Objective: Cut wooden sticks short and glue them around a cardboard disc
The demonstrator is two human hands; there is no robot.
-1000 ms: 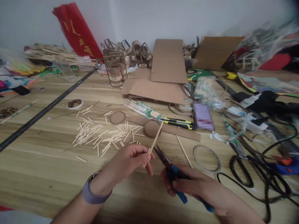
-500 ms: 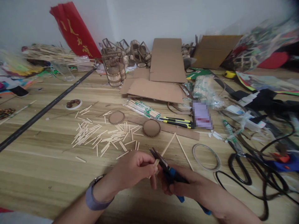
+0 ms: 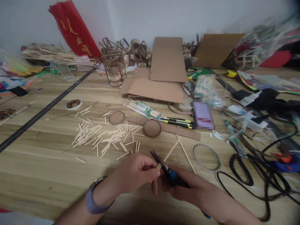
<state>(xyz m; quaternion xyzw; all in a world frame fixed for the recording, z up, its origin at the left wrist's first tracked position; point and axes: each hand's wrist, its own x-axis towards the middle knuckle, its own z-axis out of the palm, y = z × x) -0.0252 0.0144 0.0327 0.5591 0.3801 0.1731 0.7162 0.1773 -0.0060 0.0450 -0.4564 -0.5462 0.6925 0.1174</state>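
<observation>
My left hand point(image 3: 138, 172) pinches a thin pale wooden stick point(image 3: 159, 167) between thumb and fingers. Close beside it, my right hand point(image 3: 187, 182) is wrapped round pliers point(image 3: 170, 173) with blue and black handles. Their dark pointed jaws rest beside the stick at my left fingertips; whether they grip it I cannot tell. Just beyond the jaws, a long stick point(image 3: 172, 149) and another long stick point(image 3: 187, 156) form an upturned V. Many short cut sticks point(image 3: 85, 136) lie scattered ahead of my left hand.
Two round cardboard discs point(image 3: 152, 128) lie past the short sticks, near a cutter knife point(image 3: 177, 122) and packaged chopsticks point(image 3: 142, 107). A tape roll point(image 3: 207, 157) and black-handled scissors point(image 3: 240, 170) are at right. Small slatted buckets point(image 3: 114, 76) and cardboard sheets point(image 3: 166, 59) stand behind.
The pliers' handles have been squeezed closer together in my right hand. The stick in my left hand and the long sticks' top ends have shifted slightly.
</observation>
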